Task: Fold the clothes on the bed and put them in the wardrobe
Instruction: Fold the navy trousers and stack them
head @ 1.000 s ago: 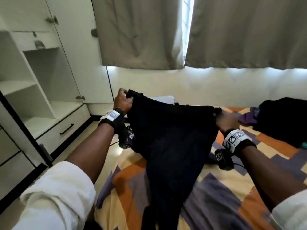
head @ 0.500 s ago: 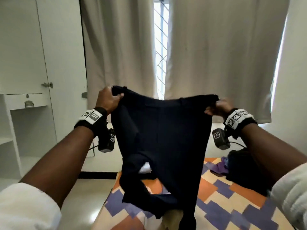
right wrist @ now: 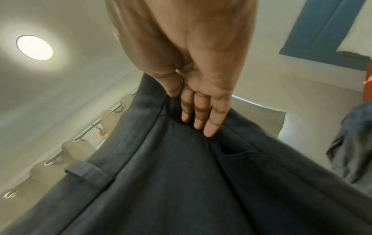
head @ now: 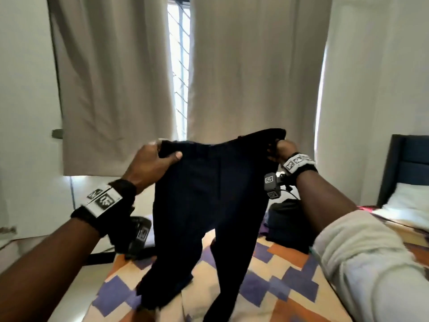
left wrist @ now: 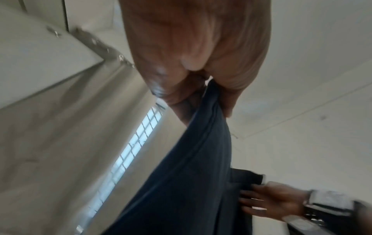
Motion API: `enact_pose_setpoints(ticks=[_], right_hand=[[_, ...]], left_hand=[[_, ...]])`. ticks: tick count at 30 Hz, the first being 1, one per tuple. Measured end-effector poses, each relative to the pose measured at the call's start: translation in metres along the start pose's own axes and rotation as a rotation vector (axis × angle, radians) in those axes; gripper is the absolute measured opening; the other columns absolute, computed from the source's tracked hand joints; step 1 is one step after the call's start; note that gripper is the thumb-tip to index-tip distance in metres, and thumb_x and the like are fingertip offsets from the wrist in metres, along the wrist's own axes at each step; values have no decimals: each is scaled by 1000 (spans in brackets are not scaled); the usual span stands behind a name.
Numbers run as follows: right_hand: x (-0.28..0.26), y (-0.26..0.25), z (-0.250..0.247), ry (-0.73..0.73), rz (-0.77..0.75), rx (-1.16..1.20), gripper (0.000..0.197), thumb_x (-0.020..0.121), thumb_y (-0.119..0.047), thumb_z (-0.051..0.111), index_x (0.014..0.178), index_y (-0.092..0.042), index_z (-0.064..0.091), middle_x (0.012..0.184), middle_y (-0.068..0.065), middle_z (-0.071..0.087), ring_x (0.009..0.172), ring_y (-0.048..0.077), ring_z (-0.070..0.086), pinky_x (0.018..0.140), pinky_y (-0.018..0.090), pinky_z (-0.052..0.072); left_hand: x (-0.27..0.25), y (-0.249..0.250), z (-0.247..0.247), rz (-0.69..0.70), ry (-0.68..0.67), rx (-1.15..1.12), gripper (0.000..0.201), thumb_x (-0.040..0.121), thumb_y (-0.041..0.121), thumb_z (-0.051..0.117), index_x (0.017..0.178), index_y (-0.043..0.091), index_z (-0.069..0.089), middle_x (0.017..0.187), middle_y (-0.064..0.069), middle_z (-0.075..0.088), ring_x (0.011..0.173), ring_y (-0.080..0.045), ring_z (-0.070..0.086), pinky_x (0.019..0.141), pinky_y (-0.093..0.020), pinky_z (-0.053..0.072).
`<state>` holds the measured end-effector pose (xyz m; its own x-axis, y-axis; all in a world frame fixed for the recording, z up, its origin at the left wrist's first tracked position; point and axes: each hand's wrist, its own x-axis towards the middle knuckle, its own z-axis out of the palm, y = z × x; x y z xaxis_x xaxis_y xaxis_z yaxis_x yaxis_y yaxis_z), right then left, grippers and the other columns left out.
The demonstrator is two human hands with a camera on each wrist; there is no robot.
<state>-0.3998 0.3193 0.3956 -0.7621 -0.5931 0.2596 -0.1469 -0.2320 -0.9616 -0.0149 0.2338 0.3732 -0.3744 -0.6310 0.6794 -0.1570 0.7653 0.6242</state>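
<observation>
A pair of dark navy trousers [head: 209, 194] hangs upright in front of me, held by its waistband. My left hand [head: 160, 156] pinches the waistband's left end between thumb and fingers [left wrist: 203, 95]. My right hand [head: 279, 148] grips the right end, thumb on one side of the waistband and fingers [right wrist: 199, 114] on the other. Both trouser legs hang down and their lower ends touch the bed [head: 290, 287]. The trousers [right wrist: 181, 182] fill the lower half of the right wrist view. In the left wrist view the right hand [left wrist: 269, 200] shows at the far end of the trousers [left wrist: 181, 182].
A heap of dark clothes [head: 285, 224] with a purple piece lies on the patterned bedspread behind the trousers. A pillow [head: 408, 203] and dark headboard [head: 408, 163] are at the right. Beige curtains [head: 250, 77] cover the window ahead. A white wardrobe door [head: 25, 112] stands at the left.
Both hands have lifted the trousers off the bed and spread the waistband; the legs have unfurled and now hang straight. My view rose from the bed to the curtains.
</observation>
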Motion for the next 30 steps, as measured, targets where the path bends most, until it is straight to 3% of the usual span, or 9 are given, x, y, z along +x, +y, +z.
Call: enact_pose_setpoints(ticks=[3, 6, 9, 14, 16, 18, 21, 26, 30], right_hand=[[5, -3, -41, 74, -35, -233, 31, 101, -15, 40, 127, -7, 53, 105, 8, 58, 94, 24, 59, 53, 24, 53], [9, -43, -83, 159, -157, -443, 40, 101, -17, 42, 134, 3, 50, 128, 22, 57, 115, 37, 58, 61, 21, 54], [21, -125, -120, 248, -338, -432, 43, 97, -25, 46, 130, 1, 55, 129, 22, 59, 112, 31, 59, 86, 34, 48], [9, -256, -118, 212, -565, -411, 42, 102, -26, 43, 141, -10, 46, 133, 11, 56, 120, 28, 54, 90, 23, 46], [8, -265, -92, 127, -636, -431, 42, 103, -23, 45, 142, -8, 44, 123, 2, 53, 111, 18, 52, 77, 3, 45], [23, -242, -56, 29, -632, -405, 37, 102, -17, 46, 138, -7, 47, 120, 1, 55, 108, 19, 53, 83, 5, 47], [60, -159, 14, -213, -466, -379, 19, 99, -14, 50, 114, -16, 61, 111, 7, 65, 108, 26, 61, 105, 42, 46], [14, 41, 157, -551, -172, -497, 21, 103, -12, 44, 121, -13, 56, 89, -3, 58, 76, 7, 53, 75, 23, 45], [-40, 222, 256, -728, 79, -535, 15, 99, -12, 49, 102, -20, 62, 86, -1, 60, 73, 12, 56, 72, 30, 47]], left_hand=[[-32, 31, 43, -31, -200, -268, 44, 77, 23, 83, 112, 14, 59, 103, -5, 72, 95, -18, 70, 84, -34, 57], [-45, 68, 90, 66, -364, -382, 31, 85, 16, 77, 113, 27, 69, 101, 8, 75, 94, -5, 69, 82, -24, 54], [-41, 117, 129, 175, -291, -494, 14, 90, 22, 72, 102, 24, 77, 96, 9, 76, 92, -4, 70, 81, -31, 58], [-24, 188, 156, 261, -95, -755, 16, 86, 35, 70, 94, 25, 78, 92, 1, 77, 93, -18, 73, 84, -47, 58], [-25, 193, 158, 260, -59, -801, 19, 83, 39, 67, 88, 25, 78, 87, 3, 77, 90, -19, 73, 83, -46, 58], [-37, 181, 153, 246, -26, -804, 17, 85, 36, 68, 85, 23, 78, 87, 2, 77, 91, -19, 73, 82, -45, 59], [-68, 133, 142, 171, 31, -783, 10, 87, 27, 69, 85, 24, 78, 88, 5, 77, 93, -15, 73, 78, -35, 59], [-155, 12, 106, -190, 154, -689, 14, 90, 11, 69, 89, 22, 77, 88, 7, 76, 83, -8, 72, 73, -22, 54], [-253, -94, 67, -584, 252, -516, 11, 85, 18, 68, 88, 17, 78, 93, 1, 77, 92, -19, 73, 80, -37, 58]])
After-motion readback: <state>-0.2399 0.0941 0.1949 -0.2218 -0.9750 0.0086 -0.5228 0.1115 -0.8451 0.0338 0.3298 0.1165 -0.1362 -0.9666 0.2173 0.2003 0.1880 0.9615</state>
